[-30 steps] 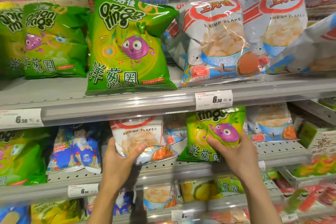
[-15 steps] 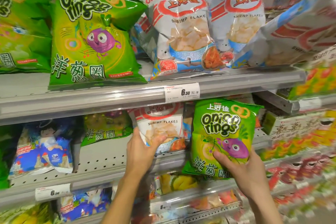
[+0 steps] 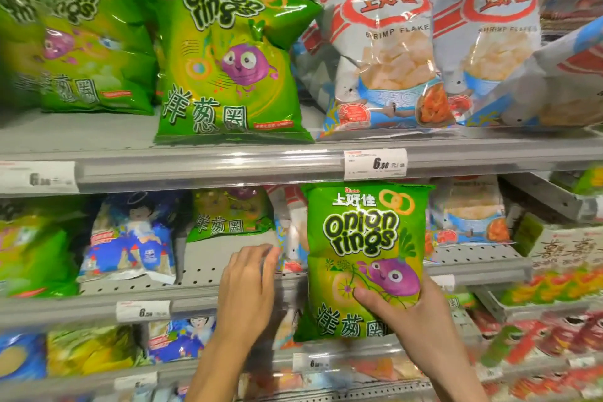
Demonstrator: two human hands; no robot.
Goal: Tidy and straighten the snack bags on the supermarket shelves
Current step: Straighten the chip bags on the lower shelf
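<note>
Nearest us, our right hand (image 3: pixel 421 313) grips the upright onion rings bag (image 3: pixel 362 258) by its lower right, in front of the middle shelf (image 3: pixel 202 274). Our left hand (image 3: pixel 249 284), fingers curled, touches a shrimp flakes bag (image 3: pixel 290 238) further back.

onion rings bag (image 3: pixel 362 258) hangs before middle shelf (image 3: pixel 195 274), shrimp flakes bag (image 3: pixel 470 219) behind.

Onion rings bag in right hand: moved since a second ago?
Yes. The onion rings bag has come out of the middle shelf and now hangs in front of its edge, below the price tag.
</note>
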